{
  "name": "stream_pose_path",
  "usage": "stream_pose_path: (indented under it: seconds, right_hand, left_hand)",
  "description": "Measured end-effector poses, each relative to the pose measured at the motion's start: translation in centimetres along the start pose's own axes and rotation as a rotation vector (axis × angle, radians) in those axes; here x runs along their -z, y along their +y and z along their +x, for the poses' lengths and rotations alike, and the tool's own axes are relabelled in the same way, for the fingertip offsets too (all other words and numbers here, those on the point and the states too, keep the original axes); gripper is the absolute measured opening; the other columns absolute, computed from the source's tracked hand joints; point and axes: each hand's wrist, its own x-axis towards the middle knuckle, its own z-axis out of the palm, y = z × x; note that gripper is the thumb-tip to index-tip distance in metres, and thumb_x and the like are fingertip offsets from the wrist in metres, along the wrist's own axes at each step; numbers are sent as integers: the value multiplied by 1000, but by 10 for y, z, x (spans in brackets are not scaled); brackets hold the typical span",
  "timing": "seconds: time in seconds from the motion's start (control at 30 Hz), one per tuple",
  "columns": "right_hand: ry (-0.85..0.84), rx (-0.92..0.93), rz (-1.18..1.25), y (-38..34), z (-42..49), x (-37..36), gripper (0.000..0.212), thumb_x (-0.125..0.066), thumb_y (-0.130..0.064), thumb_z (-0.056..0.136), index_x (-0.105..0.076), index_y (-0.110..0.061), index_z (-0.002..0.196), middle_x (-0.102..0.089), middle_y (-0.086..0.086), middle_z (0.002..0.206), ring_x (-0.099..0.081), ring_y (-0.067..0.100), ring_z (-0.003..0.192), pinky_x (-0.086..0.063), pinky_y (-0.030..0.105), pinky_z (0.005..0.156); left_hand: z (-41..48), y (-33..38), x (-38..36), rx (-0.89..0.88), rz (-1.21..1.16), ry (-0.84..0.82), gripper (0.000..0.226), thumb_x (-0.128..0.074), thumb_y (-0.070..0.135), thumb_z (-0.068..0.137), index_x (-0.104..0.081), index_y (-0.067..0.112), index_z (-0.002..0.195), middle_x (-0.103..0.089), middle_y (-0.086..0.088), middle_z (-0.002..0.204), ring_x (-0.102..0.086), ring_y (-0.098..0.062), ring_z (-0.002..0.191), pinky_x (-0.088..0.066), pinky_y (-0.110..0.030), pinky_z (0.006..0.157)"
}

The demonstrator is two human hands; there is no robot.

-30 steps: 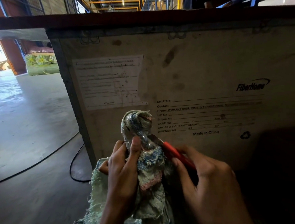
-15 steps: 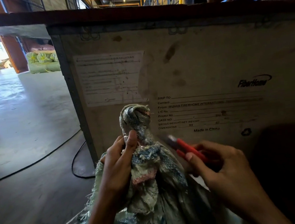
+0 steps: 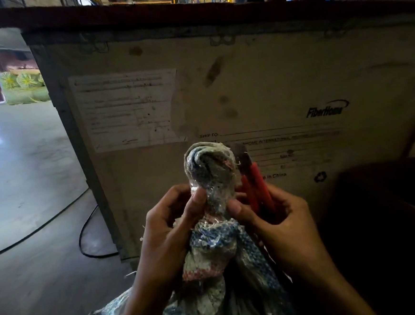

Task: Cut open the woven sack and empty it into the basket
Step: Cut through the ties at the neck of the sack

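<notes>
A worn woven sack point(image 3: 217, 263), white with blue and pink print, stands in front of me with its neck twisted into a knot point(image 3: 208, 168) wrapped in clear tape. My left hand point(image 3: 167, 225) grips the neck just under the knot, thumb pressed on the tape. My right hand point(image 3: 273, 224) holds red-handled cutters point(image 3: 255, 181), blades pointing up beside the knot's right side, while its thumb also presses the neck. No basket is in view.
A large wooden shipping crate point(image 3: 246, 92) with a paper label stands directly behind the sack. A black cable point(image 3: 83, 231) loops over the concrete floor at the left. Green bundles point(image 3: 22, 87) lie far back left. A dark object point(image 3: 390, 217) fills the right side.
My right hand swung the cutters from pointing sideways at the neck to upright beside the knot and closed in on the neck. The sack's knot rose slightly in view.
</notes>
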Motion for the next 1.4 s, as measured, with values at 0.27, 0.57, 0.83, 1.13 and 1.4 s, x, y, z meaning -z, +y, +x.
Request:
stream_pose_path:
  seconds: [0.27, 0.57, 0.83, 1.13, 1.4]
  right_hand:
    - [-47, -27, 3, -1, 1, 4, 23, -81, -31, 78, -77, -30, 100, -80, -1, 97, -77, 15, 90, -60, 20, 69]
    - [-131, -64, 36, -4, 0, 9, 8, -74, -18, 85, -77, -22, 80, -75, -3, 64, -69, 2, 54, -48, 10, 46]
    - [-89, -44, -95, 4, 3, 8, 13, -74, -31, 84, -79, -27, 96, -80, -6, 84, -76, 3, 78, -55, 12, 62]
    - [264, 349, -848, 10, -6, -4, 32, -44, -41, 97, -48, -47, 128, -63, -23, 88, -61, -10, 79, -45, 12, 61]
    - [90, 487, -1128, 0, -18, -18, 71, -67, -21, 86, -40, -44, 147, -72, -13, 90, -70, 10, 71, -58, 25, 60]
  left_hand:
    - [-3, 2, 0, -33, 151, 28, 40, -69, 58, 76, -77, 26, 99, -82, 5, 94, -79, -11, 85, -64, -30, 69]
    - [-4, -1, 7, 8, 10, -36, 31, -75, 37, 85, -80, 10, 99, -82, -11, 94, -80, -25, 87, -63, -33, 68]
    - [-1, -16, -3, 277, -283, -156, 78, -72, 73, 70, -65, 20, 127, -76, -7, 120, -72, -25, 115, -58, -43, 96]
    - [7, -24, -7, 266, -284, 207, 61, -56, 54, 84, -68, 4, 117, -75, -25, 111, -75, -35, 96, -61, -40, 78]
    - [2, -17, -6, 129, 212, 400, 73, -48, 75, 87, -73, 6, 83, -75, -25, 83, -70, -48, 86, -57, -62, 78]
